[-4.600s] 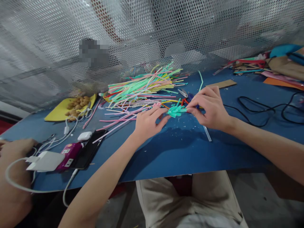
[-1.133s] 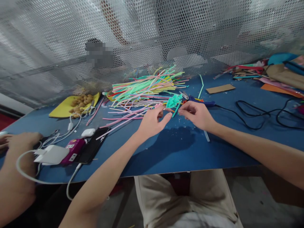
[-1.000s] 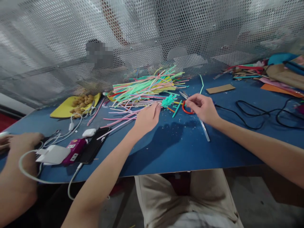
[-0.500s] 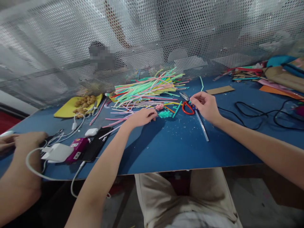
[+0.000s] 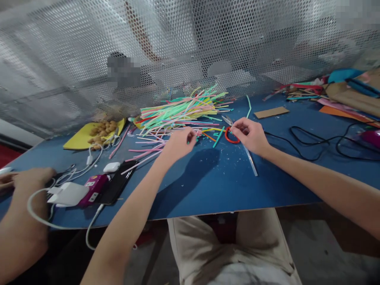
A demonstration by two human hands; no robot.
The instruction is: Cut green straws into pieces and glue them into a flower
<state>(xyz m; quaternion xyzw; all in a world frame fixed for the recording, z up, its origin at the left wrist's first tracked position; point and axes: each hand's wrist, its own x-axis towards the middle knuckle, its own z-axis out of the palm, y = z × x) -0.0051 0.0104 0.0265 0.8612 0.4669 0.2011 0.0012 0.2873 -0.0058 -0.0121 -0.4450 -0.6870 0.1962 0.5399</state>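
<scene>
My left hand point(image 5: 180, 142) is raised over the table, its thumb and fingers curled together; whatever they hold, if anything, cannot be made out. It partly covers small pink cut pieces point(image 5: 199, 133) in front of a heap of pastel sticks point(image 5: 184, 111). My right hand point(image 5: 251, 135) pinches thumb against fingers beside the red-handled scissors point(image 5: 232, 136), and nothing can be made out between its fingertips. Under that hand a clear stick point(image 5: 251, 161) points toward the table's front edge. A teal stick point(image 5: 219, 137) lies between my two hands.
On the left are a yellow sheet with brown lumps point(image 5: 102, 132), a black phone point(image 5: 118, 182), a purple power block point(image 5: 94, 189) and white cables. Another person's arm point(image 5: 26, 206) rests there. A cardboard strip point(image 5: 271, 113) and black cable point(image 5: 314, 138) lie right; perforated metal stands behind.
My left hand has lifted away from the teal and pink pieces, and its shadow has spread across the table. My right hand stays by the scissors. The view has shifted slightly.
</scene>
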